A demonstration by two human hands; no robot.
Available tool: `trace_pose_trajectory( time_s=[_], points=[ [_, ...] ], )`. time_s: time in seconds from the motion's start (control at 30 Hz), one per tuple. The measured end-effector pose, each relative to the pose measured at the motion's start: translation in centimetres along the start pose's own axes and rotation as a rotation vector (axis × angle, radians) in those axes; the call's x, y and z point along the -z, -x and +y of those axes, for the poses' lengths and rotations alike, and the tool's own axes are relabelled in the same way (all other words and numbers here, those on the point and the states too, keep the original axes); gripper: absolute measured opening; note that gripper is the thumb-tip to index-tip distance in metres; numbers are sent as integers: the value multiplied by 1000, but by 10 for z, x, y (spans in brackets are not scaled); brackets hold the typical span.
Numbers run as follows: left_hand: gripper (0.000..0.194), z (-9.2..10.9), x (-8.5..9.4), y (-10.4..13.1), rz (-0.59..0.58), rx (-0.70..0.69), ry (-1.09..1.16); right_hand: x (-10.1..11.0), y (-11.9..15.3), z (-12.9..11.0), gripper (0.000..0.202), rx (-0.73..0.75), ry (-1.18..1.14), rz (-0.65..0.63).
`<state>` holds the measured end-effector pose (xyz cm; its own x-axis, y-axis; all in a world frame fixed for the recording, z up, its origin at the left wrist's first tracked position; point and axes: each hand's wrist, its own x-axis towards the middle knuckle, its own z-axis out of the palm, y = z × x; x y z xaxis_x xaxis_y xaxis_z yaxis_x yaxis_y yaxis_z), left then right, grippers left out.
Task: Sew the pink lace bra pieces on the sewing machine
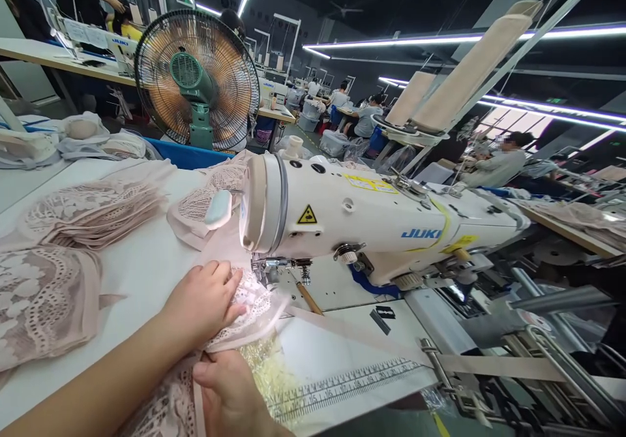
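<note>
A blush-pink lace bra piece lies under the presser foot of a white JUKI sewing machine. My left hand is on the lace just left of the foot, its fingers bent and holding the fabric down, the thumb apart from the forefinger. Lower down, my right hand pinches the edge of the lace between thumb and fingers; part of those fingers is hidden beneath the cloth. A pale elastic band runs from the work to a metal guide at the right.
Stacked lace pieces lie on the left of the table. A wooden-handled tool, a razor blade and a printed ruler strip are by the machine. A large fan stands behind. Thread cones rise at the right; other people work farther back.
</note>
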<state>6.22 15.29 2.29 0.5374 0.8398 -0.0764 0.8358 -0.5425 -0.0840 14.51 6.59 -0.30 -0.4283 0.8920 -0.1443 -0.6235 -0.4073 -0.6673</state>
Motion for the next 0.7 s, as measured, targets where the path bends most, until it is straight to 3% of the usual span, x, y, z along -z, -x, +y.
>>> trace_pose_trajectory(
  time_s=[0.17,0.27,0.3,0.33,0.4,0.47,0.57,0.7],
  points=[
    [45,-23,-9,3,-31,-28,75,4,12,-13,64,-13,146,-119],
    [46,-39,-14,4,-26,-60,190,22,39,-37,58,-92,573,-188],
    [45,-42,-14,4,-20,-93,211,30,48,-46,50,-77,787,-232],
    [43,-42,-14,5,-15,-139,222,40,54,-56,39,30,969,-189],
    [38,-38,-11,8,-13,-262,235,60,59,-73,27,321,1295,-43],
    [29,-27,-10,11,-10,-398,262,78,53,-86,33,532,1616,36],
    [18,-8,-11,18,27,-491,353,100,40,-97,43,574,1942,-46],
    [2,9,-11,25,41,-417,377,113,38,-97,43,562,2028,-131]
  ],
)
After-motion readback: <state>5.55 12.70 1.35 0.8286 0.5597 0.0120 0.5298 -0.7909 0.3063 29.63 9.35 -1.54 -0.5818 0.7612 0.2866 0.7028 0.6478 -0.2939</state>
